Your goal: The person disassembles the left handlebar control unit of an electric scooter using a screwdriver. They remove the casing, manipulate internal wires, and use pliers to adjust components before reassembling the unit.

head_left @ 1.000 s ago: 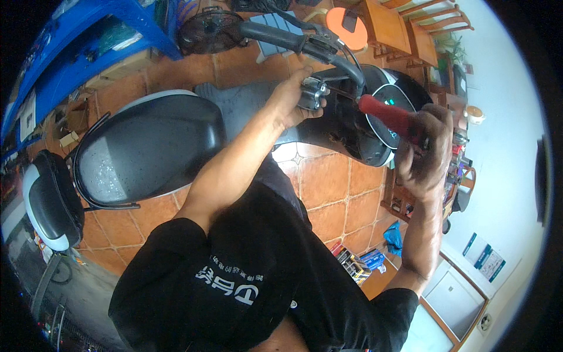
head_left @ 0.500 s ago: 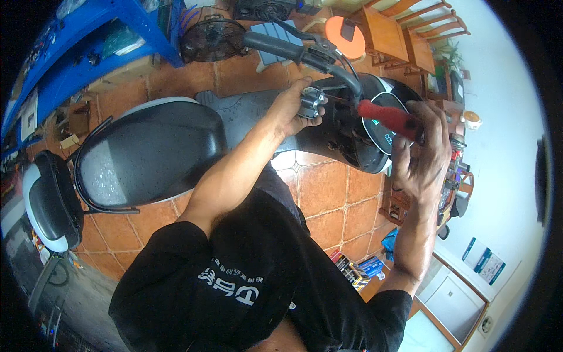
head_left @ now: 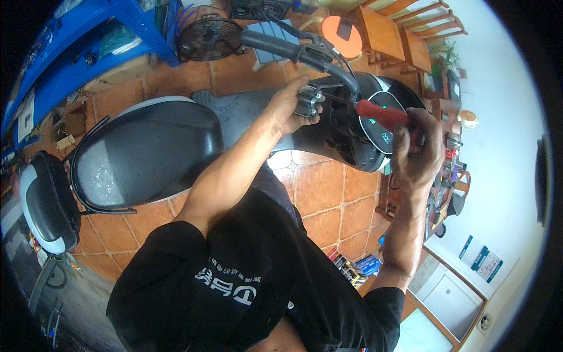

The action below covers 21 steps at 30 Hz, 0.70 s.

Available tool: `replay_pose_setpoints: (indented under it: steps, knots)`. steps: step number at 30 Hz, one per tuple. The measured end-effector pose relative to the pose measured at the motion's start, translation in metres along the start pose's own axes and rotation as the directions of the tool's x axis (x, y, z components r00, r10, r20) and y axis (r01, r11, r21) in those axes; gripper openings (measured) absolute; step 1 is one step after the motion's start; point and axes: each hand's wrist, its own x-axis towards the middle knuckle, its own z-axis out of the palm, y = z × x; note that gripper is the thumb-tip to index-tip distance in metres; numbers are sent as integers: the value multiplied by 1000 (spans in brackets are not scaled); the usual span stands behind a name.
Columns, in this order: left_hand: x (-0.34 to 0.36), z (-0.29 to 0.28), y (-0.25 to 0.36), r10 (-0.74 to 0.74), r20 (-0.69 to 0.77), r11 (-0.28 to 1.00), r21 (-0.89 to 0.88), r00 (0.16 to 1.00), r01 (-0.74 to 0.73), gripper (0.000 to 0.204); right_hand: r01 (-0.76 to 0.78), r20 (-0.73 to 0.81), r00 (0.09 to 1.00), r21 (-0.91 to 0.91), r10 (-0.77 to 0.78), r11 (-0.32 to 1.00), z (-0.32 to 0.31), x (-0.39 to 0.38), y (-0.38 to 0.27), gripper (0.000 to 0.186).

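In my left hand (head_left: 286, 111) is a small round dark-grey part with silvery ribs (head_left: 307, 101), gripped between thumb and fingers. My right hand (head_left: 419, 146) is closed round the end of a screwdriver with a red handle (head_left: 378, 113). Its thin shaft points left at the held part; I cannot tell whether the tip touches it. Both hands are above the front of an electric scooter, near its handlebar (head_left: 343, 76) and lit dashboard (head_left: 380, 132). The handlebar's black grip (head_left: 272, 46) sticks out beyond my left hand.
The scooter's black seat (head_left: 149, 152) stretches to the left, with a rear box (head_left: 50, 202) behind it. Across the scooter stand a black fan (head_left: 210, 38), an orange round stool (head_left: 341, 36) and a wooden chair (head_left: 413, 50). A blue rack (head_left: 135, 26) fills the far left.
My right hand has shifted a little left with the screwdriver, and its fingers have turned on the handle. My left hand still holds the ribbed part. The whole view has shifted slightly.
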Motion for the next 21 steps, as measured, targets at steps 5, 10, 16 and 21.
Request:
replay_pose_setpoints:
  steps: [5,10,16,21]
  knots:
    - [1,0,2,-10,13,1000,-1,1000,10,32,51,-17,999,377,-48,925,12,-13,4,40]
    - [2,-1,0,-6,17,1000,-2,1000,6,32,50,-138,990,438,12,898,14,-26,9,40]
    - [2,-4,2,7,28,1000,-19,1000,-7,32,16,-206,953,763,220,646,-3,-36,7,23]
    - [2,-2,1,50,34,998,28,998,-51,32,-110,-105,947,782,304,613,49,-54,8,10]
